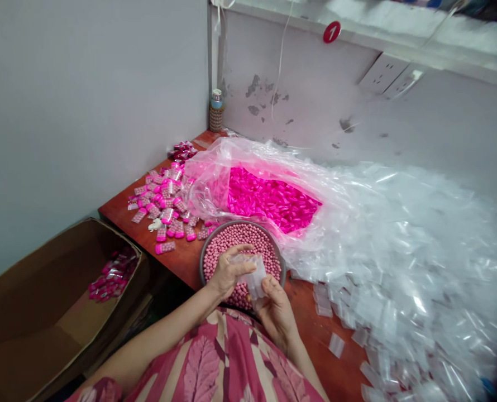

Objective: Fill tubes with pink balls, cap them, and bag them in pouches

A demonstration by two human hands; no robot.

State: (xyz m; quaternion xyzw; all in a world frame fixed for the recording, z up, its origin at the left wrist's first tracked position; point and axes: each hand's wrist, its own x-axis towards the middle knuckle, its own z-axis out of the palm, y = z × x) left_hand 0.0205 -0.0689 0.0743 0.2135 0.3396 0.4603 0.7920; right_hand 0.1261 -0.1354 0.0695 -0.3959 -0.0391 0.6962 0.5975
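- Over the near rim, at 6 o'clock, of a round grey metal bowl (202, 257) filled with small dusty-pink balls (240, 243), a small clear plastic bag (254, 276) is held between both hands.
- From the left hand (227, 272) the bag lies at 3 o'clock; from the right hand (277, 312) it lies at 11 o'clock. It is touched by both, so neither hand is the nearer.
- The long axis of the bag appears to run from about 11 o'clock to 5 o'clock, with the upper end above the balls; whether its mouth is parted cannot be told.
- The grip of the left hand is pinched onto the bag's upper edge, thumb set against fingers, wrist bent inward, forearm brought in from 7 o'clock.
- The grip of the right hand is closed on the bag's lower part, back of the hand turned up, forearm brought in from 5 o'clock.
- The bowl is stood on a red-brown wooden table (181, 259); at 12 o'clock of it a large clear plastic sack (215, 178) of bright pink pieces lies open.
- A heap of empty clear bags (420, 268) is spread at 3 o'clock, a pile of filled pink packs (165, 204) at 10 o'clock, and a brown cardboard box (30, 312) is set at 8 o'clock, beside the table.
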